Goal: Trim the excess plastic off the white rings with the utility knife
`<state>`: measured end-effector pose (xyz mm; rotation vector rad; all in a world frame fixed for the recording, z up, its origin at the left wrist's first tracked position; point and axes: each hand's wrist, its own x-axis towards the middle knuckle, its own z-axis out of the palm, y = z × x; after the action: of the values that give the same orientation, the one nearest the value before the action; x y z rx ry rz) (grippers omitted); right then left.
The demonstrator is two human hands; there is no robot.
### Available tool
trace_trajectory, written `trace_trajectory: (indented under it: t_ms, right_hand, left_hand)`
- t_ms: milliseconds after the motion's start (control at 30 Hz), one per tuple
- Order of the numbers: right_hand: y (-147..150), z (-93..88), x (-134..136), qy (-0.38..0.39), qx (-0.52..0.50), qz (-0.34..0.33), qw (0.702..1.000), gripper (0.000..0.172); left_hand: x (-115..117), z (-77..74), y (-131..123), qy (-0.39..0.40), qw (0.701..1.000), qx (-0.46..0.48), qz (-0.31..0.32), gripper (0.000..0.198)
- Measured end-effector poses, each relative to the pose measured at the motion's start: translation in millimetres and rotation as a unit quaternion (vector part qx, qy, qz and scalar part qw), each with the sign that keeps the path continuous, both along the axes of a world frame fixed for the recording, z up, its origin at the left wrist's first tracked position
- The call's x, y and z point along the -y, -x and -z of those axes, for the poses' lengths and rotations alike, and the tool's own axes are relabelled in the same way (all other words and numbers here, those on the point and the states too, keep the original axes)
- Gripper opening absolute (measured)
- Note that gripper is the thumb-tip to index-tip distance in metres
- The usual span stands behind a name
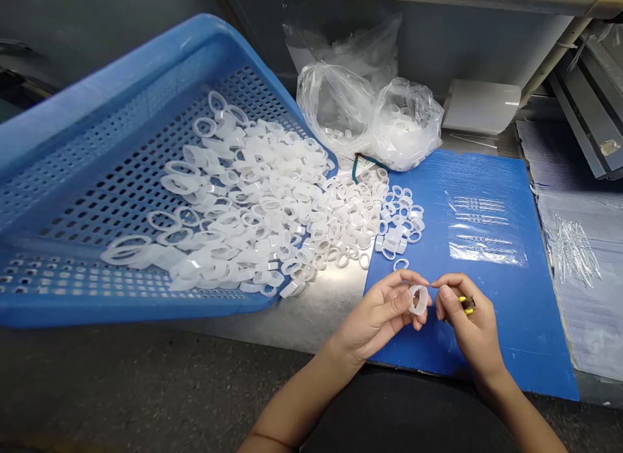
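A translucent white plastic ring (424, 301) is pinched between the thumb and fingers of my left hand (377, 313), its opening facing left. Close beside it on the right, my right hand (474, 330) is closed around a small tool with yellow parts (468, 310); most of the tool is hidden, so I cannot tell its exact kind. The tips of both index fingers nearly meet just above the ring. Both hands are over a blue plastic sheet (516, 336). One loose ring (401, 259) lies just beyond my left fingers.
At left, a tilted blue perforated basket (146, 310) spills a heap of similar rings (341, 213) onto the metal table. Clear bags (406, 138) stand behind. A flat plastic packet (487, 252) with thin clear pieces lies right, and more thin pieces (574, 248) sit farther right.
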<state>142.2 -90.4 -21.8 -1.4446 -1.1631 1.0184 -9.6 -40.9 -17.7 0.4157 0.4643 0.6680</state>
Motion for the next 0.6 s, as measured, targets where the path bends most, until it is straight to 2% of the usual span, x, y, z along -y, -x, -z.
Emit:
trace_trajectory:
  t_ms: [233, 600]
  right_hand:
    - [-0.8, -1.5, 2.1, -0.001, 0.008, -0.003, 1.000, 0.016]
    - [0.0, -0.5, 1.3, 0.006, 0.016, -0.010, 1.000, 0.015]
  left_hand:
    - [1.3, 2.8, 1.2, -0.023, 1.000, 0.013, 0.002, 0.024]
    - [1.7, -0.5, 2.7, -0.032, 0.999, -0.003, -0.003, 0.025]
